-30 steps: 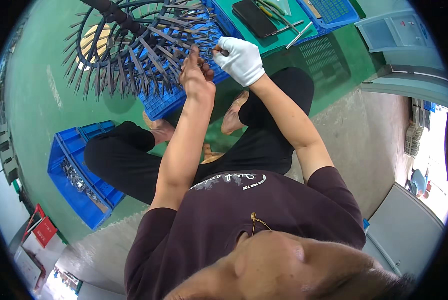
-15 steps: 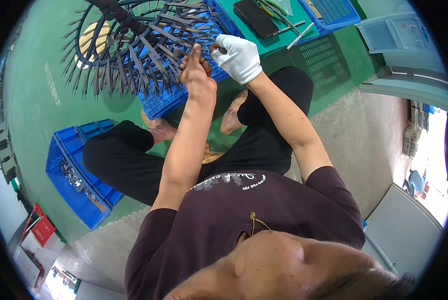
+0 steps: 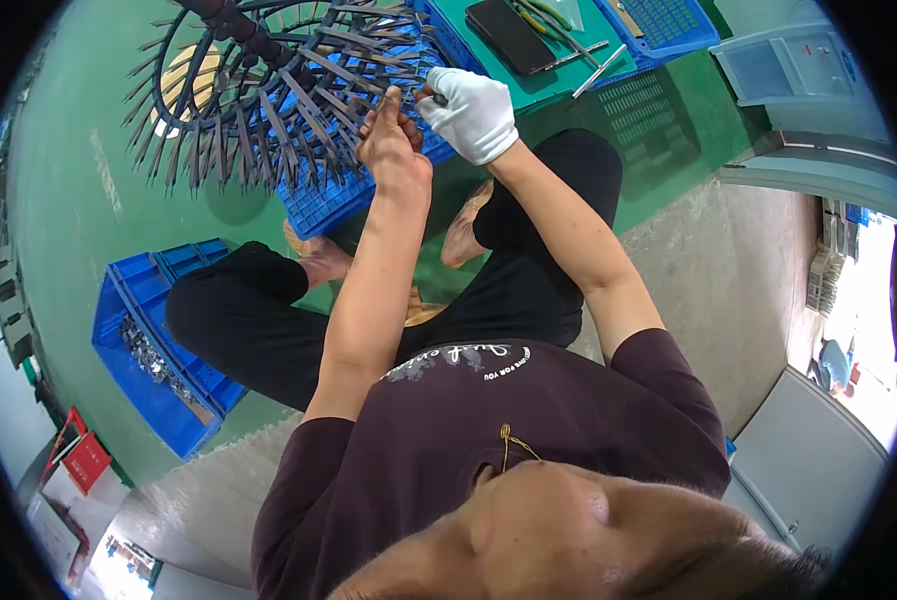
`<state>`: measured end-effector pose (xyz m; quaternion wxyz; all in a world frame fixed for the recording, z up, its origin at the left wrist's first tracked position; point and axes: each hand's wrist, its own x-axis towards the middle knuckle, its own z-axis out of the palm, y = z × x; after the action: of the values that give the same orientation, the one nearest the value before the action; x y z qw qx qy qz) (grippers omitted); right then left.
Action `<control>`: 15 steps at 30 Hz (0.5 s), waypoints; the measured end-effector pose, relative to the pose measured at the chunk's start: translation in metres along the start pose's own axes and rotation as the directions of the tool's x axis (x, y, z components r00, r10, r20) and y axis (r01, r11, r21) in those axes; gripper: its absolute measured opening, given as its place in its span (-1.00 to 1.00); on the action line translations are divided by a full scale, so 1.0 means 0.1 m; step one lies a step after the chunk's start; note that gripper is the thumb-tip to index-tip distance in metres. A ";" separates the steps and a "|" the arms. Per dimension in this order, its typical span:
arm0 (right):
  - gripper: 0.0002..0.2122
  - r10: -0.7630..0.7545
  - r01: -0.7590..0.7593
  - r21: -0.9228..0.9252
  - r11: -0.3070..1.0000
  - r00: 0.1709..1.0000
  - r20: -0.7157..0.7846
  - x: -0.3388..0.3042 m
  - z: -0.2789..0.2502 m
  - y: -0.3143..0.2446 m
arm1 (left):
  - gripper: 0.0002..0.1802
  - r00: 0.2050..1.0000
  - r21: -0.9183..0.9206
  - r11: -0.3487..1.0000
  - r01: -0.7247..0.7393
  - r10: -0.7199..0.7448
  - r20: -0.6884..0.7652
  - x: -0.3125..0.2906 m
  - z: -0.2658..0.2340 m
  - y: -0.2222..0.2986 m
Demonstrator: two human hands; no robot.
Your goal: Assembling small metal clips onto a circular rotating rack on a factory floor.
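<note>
A dark round rack (image 3: 299, 100) with rings of many flat, spiky prongs stands in front of me at the far left. My bare left hand (image 3: 391, 145) is closed at the rack's near right edge, thumb pressed against the fingers. Just to its right, my right hand (image 3: 469, 115), in a white glove with bare fingertips, is curled in a pinch beside the prongs. Whatever lies between the fingers of either hand is too small or hidden to make out. Beneath the rack and hands sits a blue plastic crate (image 3: 314, 208).
Right of the rack, a green tray (image 3: 484, 62) bears a black phone (image 3: 512, 36), pliers (image 3: 546, 22) and metal rods (image 3: 599, 72). A blue basket (image 3: 677, 28) stands beyond it. By my left knee, a blue bin (image 3: 184, 432) contains small shiny metal pieces (image 3: 147, 355).
My gloved right hand has shifted very slightly left and stays pinched. The left hand holds nearly the same place at the rack.
</note>
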<state>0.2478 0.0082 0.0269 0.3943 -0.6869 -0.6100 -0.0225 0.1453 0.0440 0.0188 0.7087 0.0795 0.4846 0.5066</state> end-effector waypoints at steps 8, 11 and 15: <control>-0.94 0.099 -0.101 0.036 0.994 0.993 0.061 0.01 -0.01 -0.02 | -0.88 1.000 0.035 0.999 0.015 -0.015 0.003 -0.03 0.03 0.02; -0.94 0.094 -0.095 0.008 0.995 0.991 0.093 0.00 0.01 0.00 | -0.89 0.998 0.076 0.996 0.053 -0.049 -0.049 -0.06 0.05 0.05; -0.94 0.069 -0.072 0.064 0.995 0.997 0.044 -0.01 0.00 0.00 | -0.74 0.998 0.047 0.997 0.058 -0.059 0.003 0.00 0.02 0.03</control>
<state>0.2475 0.0075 0.0260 0.4040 -0.6952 -0.5940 0.0258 0.1447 0.0459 0.0213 0.7222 0.0831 0.4969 0.4739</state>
